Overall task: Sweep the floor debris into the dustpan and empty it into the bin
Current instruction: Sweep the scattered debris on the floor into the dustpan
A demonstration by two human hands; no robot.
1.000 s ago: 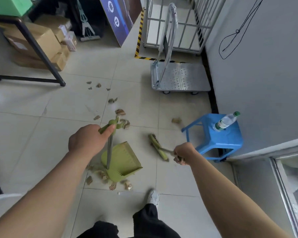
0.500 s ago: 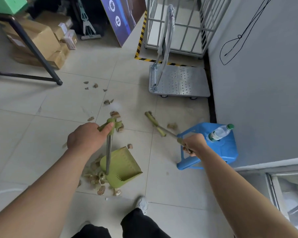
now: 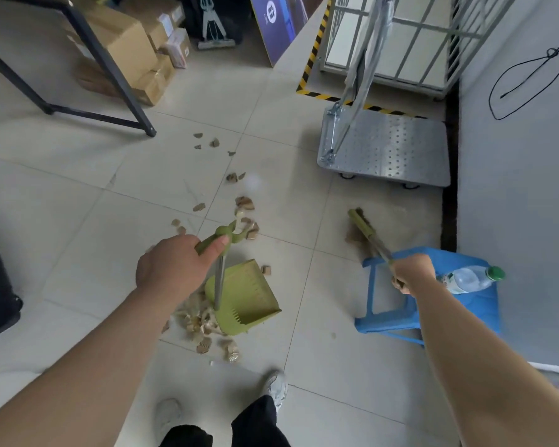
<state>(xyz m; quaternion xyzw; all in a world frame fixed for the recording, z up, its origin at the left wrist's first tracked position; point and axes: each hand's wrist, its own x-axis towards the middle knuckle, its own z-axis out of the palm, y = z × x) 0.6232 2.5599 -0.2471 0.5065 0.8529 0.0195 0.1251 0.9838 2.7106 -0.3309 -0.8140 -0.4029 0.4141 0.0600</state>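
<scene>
Clamped in left hand [image 3: 171,266] grip: green plastic dustpan [image 3: 249,298]; clamped in right hand [image 3: 412,274] grip: green-headed broom [image 3: 363,225], at 2 o'clock; brown cardboard scraps [image 3: 200,321] piled at 8 o'clock.

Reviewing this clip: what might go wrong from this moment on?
1. The right hand grips the broom right beside the water bottle lying on the blue stool; a stroke may knock the bottle off.
2. A debris pile lies outside the dustpan, against its near left side; shifting the pan with the left hand could scatter it.
3. The shoe stands close to loose scraps and might tread them about.
</scene>
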